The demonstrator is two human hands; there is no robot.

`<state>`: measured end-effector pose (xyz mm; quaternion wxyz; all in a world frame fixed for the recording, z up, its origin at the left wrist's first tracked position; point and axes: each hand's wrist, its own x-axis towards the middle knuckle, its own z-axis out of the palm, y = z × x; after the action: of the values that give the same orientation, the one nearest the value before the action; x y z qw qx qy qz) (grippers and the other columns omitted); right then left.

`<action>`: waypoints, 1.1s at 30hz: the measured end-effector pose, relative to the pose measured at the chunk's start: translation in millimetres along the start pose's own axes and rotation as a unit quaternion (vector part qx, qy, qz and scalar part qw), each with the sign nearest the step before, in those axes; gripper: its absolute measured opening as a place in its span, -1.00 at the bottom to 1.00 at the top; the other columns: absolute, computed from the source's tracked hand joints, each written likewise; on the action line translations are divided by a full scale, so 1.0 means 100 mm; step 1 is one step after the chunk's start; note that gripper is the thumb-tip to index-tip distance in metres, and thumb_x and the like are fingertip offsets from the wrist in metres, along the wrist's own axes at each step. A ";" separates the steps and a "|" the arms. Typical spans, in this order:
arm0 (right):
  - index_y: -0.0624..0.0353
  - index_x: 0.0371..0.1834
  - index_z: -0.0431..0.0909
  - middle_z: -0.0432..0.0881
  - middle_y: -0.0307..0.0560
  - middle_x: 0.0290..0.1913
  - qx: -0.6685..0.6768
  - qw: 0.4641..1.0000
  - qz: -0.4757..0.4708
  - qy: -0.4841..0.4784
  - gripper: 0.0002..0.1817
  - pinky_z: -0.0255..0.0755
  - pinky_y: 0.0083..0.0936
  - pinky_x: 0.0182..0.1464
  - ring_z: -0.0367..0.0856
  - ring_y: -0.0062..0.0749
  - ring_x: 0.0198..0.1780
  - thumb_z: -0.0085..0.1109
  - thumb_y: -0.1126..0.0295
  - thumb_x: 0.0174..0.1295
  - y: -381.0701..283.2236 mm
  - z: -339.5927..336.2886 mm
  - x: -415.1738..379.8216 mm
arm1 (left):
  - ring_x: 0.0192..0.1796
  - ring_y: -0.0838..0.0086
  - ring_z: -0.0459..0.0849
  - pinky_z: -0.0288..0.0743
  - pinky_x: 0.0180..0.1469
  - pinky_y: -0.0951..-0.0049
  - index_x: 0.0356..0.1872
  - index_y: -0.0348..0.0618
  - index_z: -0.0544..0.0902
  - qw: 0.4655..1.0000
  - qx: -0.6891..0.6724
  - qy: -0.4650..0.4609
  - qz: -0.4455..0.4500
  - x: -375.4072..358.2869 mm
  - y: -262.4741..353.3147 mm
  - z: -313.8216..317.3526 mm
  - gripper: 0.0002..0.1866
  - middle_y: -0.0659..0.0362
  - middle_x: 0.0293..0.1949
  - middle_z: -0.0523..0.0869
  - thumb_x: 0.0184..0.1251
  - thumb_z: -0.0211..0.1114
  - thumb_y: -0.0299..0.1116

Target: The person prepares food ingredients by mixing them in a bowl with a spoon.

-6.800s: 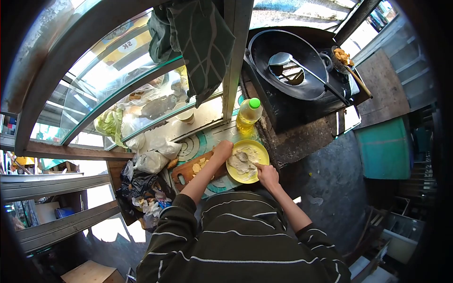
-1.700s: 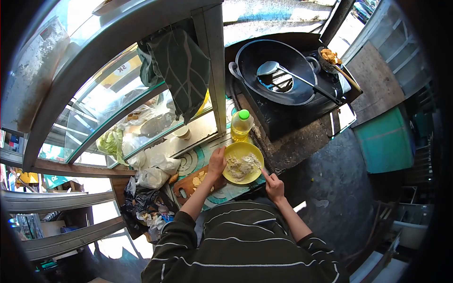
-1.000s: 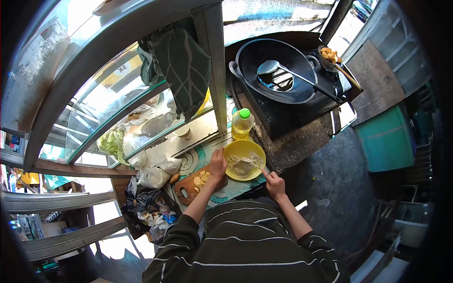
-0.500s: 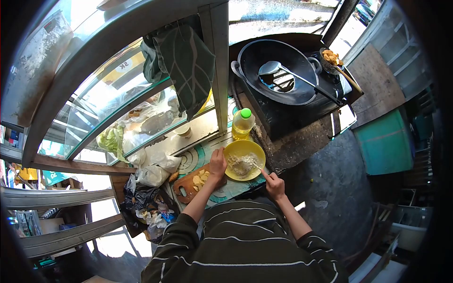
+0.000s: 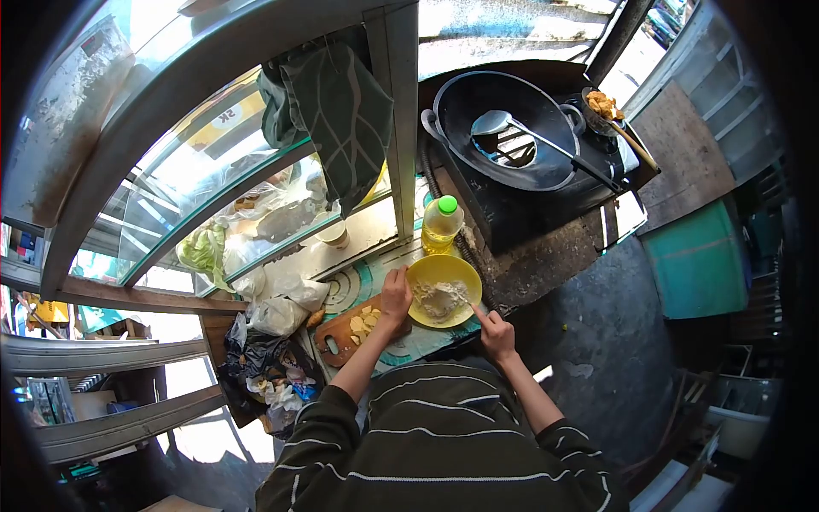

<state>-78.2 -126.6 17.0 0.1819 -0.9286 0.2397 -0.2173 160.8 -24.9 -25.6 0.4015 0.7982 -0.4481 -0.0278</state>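
Note:
A yellow bowl [image 5: 418, 313] stands on the counter, with white flour-like powder and lumps [image 5: 442, 299] inside. My left hand [image 5: 396, 296] is closed on the bowl's left rim. At the lower right rim, my right hand [image 5: 496, 333] is closed around the handle of a thin utensil whose head reaches into the powder; its exact kind is hard to make out. Left of the bowl, partly under my left forearm, lies a wooden cutting board [image 5: 331, 343] with pale yellow slices [image 5: 365, 322]. Behind the bowl stands a green-capped bottle of yellow oil [image 5: 438, 232].
A black wok [image 5: 461, 102] with a ladle [image 5: 546, 141] sits on the stove at the back right. Beside it, a strainer [image 5: 602, 109] holds fried pieces. A glass display case [image 5: 256, 196] rises at left, a cloth [image 5: 341, 119] hanging from it. Plastic bags [image 5: 277, 316] lie below.
The utensil's head, showing in the powder before, is now mostly hidden, and the powder is heaped differently. Both hands keep nearly the same place; the view has shifted slightly.

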 end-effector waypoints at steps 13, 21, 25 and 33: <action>-0.08 0.07 0.51 0.31 -0.15 -0.60 -0.019 1.000 0.015 -0.020 -0.45 0.40 -0.38 -0.59 0.45 -0.28 -0.65 0.03 0.62 -0.06 0.03 0.01 0.01 | -0.25 0.05 0.49 0.41 -0.22 0.22 -0.09 -0.34 0.46 0.999 -0.001 0.030 -0.023 -0.01 0.03 0.01 -0.66 -0.09 -0.34 0.48 0.02 0.04 -0.67; -0.09 0.07 0.51 0.33 -0.14 -0.58 -0.016 0.999 0.022 -0.030 -0.50 0.39 -0.35 -0.58 0.46 -0.24 -0.64 0.02 0.57 0.01 0.02 -0.02 0.02 | -0.29 0.04 0.49 0.40 -0.24 0.21 -0.11 -0.32 0.46 0.999 0.005 0.038 -0.037 0.02 0.07 0.03 -0.69 -0.08 -0.36 0.47 0.06 0.03 -0.65; -0.03 0.11 0.46 0.37 -0.09 -0.52 0.012 0.996 0.093 -0.005 -0.52 0.40 -0.28 -0.51 0.49 -0.16 -0.56 -0.02 0.57 0.07 -0.12 -0.08 0.06 | -0.30 0.05 0.50 0.40 -0.26 0.20 -0.12 -0.29 0.46 0.997 0.018 0.046 -0.055 0.01 0.09 0.03 -0.71 -0.07 -0.37 0.48 0.09 0.03 -0.63; 0.11 0.17 0.37 0.42 0.11 -0.35 -0.009 0.976 0.216 -0.034 -0.55 0.43 -0.15 -0.37 0.53 0.04 -0.42 -0.10 0.50 0.15 -0.20 -0.11 0.13 | -0.28 0.04 0.53 0.42 -0.25 0.19 -0.12 -0.32 0.49 0.992 0.012 0.048 -0.112 -0.14 0.23 0.05 -0.72 -0.08 -0.35 0.50 0.08 0.04 -0.61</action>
<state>-66.1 -119.4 38.8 0.2242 -0.8634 0.4299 -0.1393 134.5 -23.8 -18.0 0.4072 0.8487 -0.3362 -0.0286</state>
